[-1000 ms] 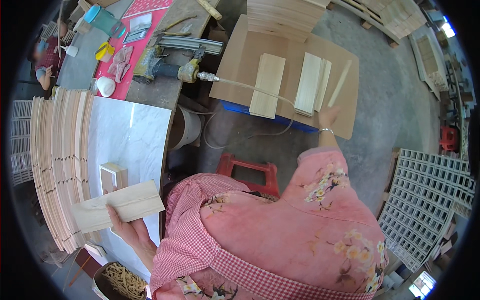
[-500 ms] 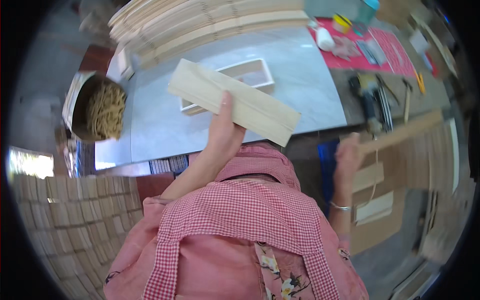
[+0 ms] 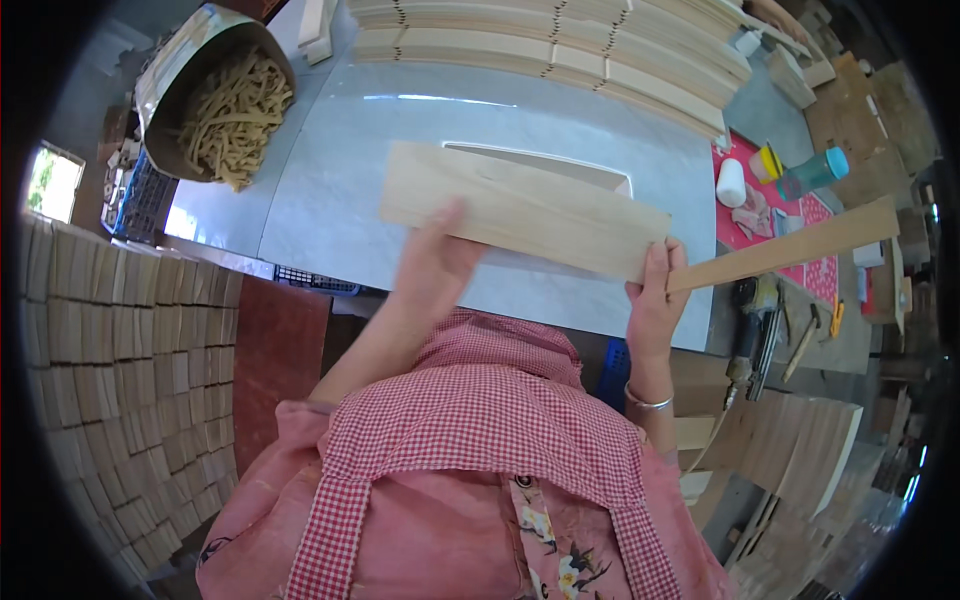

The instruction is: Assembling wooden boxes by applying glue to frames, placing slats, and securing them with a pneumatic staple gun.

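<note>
A thin, pale wooden board (image 3: 530,208) is held up over the grey marbled tabletop (image 3: 330,200). My left hand (image 3: 432,262) grips its near edge toward the left, thumb on top and the other fingers hidden beneath. My right hand (image 3: 656,300) is closed around the end of a narrow wooden strip (image 3: 800,248), which points out to the right. The same hand's fingertips meet the board's right end. Behind the board, a white-rimmed rectangular box (image 3: 590,176) rests on the tabletop, mostly covered from sight.
Bundled wooden slats (image 3: 480,40) line the far side. At left stands a bin (image 3: 165,130) of curled strips, above stacked wood blocks (image 3: 130,370). To the right are a nail gun (image 3: 755,330), a hammer (image 3: 802,345), and a red cloth (image 3: 740,155) with a teal cup (image 3: 822,172).
My right hand has come in from the lower right, bringing the narrow strip to the board's right end. The board has turned more level. The whole view has also shifted.
</note>
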`<move>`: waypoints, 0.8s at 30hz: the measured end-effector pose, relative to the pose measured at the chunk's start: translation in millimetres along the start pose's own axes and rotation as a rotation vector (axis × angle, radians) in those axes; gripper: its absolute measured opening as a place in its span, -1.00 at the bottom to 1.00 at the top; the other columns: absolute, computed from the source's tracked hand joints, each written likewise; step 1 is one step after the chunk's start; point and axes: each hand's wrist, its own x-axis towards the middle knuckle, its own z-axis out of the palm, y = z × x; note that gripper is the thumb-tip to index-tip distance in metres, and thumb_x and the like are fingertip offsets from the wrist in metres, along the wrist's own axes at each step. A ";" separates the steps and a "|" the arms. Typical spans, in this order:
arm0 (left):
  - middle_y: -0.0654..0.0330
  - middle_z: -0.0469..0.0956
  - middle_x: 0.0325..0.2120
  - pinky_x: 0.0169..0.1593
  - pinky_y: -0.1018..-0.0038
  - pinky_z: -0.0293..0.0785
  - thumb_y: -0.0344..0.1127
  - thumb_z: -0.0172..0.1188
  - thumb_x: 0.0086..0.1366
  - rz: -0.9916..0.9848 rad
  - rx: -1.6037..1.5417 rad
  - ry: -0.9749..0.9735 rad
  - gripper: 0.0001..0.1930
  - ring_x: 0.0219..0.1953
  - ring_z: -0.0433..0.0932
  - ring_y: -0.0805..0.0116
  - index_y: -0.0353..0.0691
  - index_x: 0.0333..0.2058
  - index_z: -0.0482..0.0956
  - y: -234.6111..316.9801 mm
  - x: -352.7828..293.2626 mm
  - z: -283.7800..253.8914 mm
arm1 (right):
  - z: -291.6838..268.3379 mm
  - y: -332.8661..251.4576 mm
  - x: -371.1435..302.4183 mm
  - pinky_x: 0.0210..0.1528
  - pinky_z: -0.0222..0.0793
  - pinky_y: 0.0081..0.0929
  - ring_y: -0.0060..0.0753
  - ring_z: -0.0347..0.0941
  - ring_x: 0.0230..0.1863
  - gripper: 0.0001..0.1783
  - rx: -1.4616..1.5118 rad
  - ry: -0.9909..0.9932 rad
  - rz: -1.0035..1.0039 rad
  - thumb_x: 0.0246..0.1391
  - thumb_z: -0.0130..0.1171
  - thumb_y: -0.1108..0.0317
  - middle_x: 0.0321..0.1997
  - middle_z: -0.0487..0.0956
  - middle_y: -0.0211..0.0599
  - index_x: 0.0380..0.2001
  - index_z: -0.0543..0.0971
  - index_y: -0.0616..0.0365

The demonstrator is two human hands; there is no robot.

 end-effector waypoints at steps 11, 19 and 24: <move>0.11 0.46 -0.10 0.04 0.45 0.51 -0.50 0.28 0.30 0.420 1.150 -0.004 -0.55 -0.11 0.53 0.28 -0.36 0.17 0.50 50.7 27.5 -40.2 | -10.6 21.9 76.6 -0.43 0.21 -0.58 -0.62 0.23 -0.48 -0.76 -0.392 -0.056 -0.176 0.31 0.18 0.26 -0.46 0.43 -0.49 -0.27 0.60 0.27; 0.09 0.44 -0.14 -0.04 0.41 0.50 -0.40 0.39 0.20 0.404 1.708 0.079 -0.45 -0.16 0.49 0.26 -0.35 0.17 0.50 40.1 39.5 -49.4 | -14.8 46.7 80.6 -0.40 0.22 -0.52 -0.52 0.26 -0.48 -0.72 -0.525 -0.036 -0.199 0.26 0.25 0.27 -0.46 0.46 -0.37 -0.19 0.65 0.34; 0.08 0.44 -0.16 -0.09 0.41 0.50 -0.37 0.40 0.19 0.369 1.760 0.082 -0.45 -0.20 0.48 0.26 -0.35 0.16 0.52 37.1 43.0 -50.4 | -16.5 54.7 78.0 -0.41 0.22 -0.50 -0.49 0.24 -0.49 -0.70 -0.614 -0.018 -0.276 0.27 0.23 0.28 -0.46 0.45 -0.34 -0.10 0.66 0.32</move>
